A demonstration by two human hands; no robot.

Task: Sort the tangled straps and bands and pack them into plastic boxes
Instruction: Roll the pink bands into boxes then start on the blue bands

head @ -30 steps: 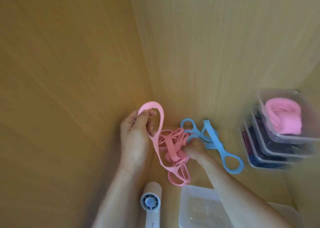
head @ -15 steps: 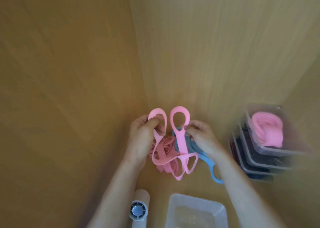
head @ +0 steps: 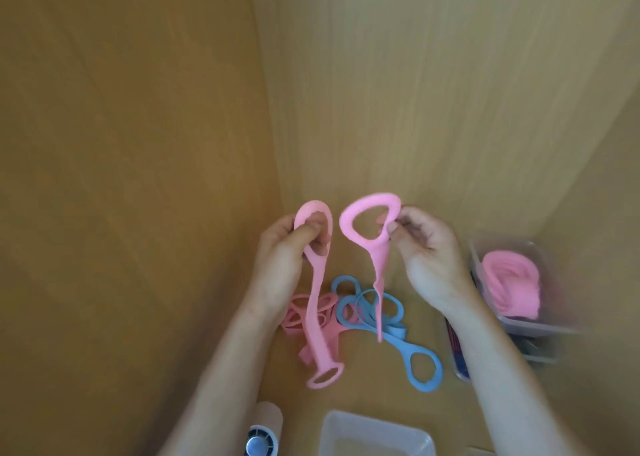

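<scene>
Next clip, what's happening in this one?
A person is sorting silicone straps on a wooden surface. The left hand holds up one pink strap by its top loop, and the right hand pinches the loop of a second pink strap. Both hang above the pile, where blue straps and more pink ones are tangled. An open clear box waits near the bottom edge. To the right, stacked boxes are already filled, the top one with pink material.

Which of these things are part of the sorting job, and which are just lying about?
Part of the job:
- pink strap in left hand
- pink strap in right hand
- blue straps
- pink pile
- empty box
- stacked boxes

Lying about:
- white cylinder
</scene>
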